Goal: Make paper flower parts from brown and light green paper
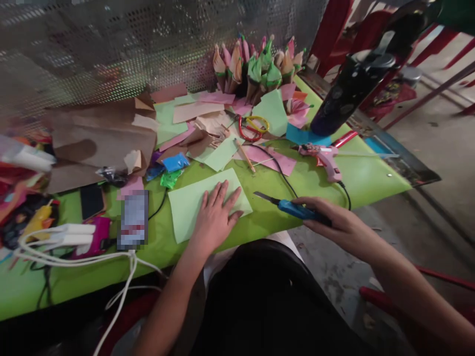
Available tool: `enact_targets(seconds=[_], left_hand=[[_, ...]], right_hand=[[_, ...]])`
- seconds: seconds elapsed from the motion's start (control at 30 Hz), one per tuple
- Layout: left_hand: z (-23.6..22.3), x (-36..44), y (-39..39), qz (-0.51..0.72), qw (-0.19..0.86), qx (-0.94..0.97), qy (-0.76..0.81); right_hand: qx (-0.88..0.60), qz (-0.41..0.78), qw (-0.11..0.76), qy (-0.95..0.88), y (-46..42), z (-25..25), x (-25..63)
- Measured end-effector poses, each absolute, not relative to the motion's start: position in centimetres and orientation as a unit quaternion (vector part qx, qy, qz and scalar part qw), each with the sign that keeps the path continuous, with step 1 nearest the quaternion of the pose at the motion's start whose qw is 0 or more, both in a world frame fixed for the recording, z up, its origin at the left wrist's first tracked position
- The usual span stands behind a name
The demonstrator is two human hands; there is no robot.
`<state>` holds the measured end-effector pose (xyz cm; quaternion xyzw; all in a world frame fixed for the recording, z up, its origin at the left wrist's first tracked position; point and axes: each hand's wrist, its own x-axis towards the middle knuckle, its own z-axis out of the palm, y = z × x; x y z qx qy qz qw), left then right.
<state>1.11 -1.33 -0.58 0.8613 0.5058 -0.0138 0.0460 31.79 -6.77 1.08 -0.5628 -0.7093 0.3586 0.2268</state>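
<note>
The blue utility knife (300, 209) is held in the closed grip of the right hand (328, 217), its blade bared and pointed toward the light green sheet (185, 207), which is pressed flat at the near edge of the green desk (365, 180) by the left hand (217, 217), its grip wide with the fingers spread. Beyond the sheet, a pencil (245, 156), red-handled scissors (249, 132) and loose paper pieces are scattered, with the pink glue gun (323, 157) laid to the right and the wrapped paper cones (256, 66) grouped at the far edge.
</note>
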Motion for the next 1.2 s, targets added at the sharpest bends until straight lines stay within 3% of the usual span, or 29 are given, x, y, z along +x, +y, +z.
enact_targets(seconds=[0.37, 0.77, 0.97, 1.2], left_hand=[[-0.7, 1.2, -1.6, -0.028, 0.034, 0.862, 0.506], [-0.6, 1.2, -1.7, -0.012, 0.041, 0.862, 0.505], [-0.4, 1.4, -1.7, -0.01, 0.041, 0.864, 0.502], [-0.3, 1.5, -1.7, -0.012, 0.04, 0.863, 0.503]], right_hand=[[-0.54, 0.146, 0.171, -0.811, -6.6, 0.1, 31.8], [-0.495, 0.154, 0.172, -0.838, -6.4, 0.2, 31.7], [-0.469, 0.082, 0.188, -0.859, -6.5, 0.1, 31.3], [-0.473, 0.116, 0.196, -0.851, -7.1, -0.1, 31.4]])
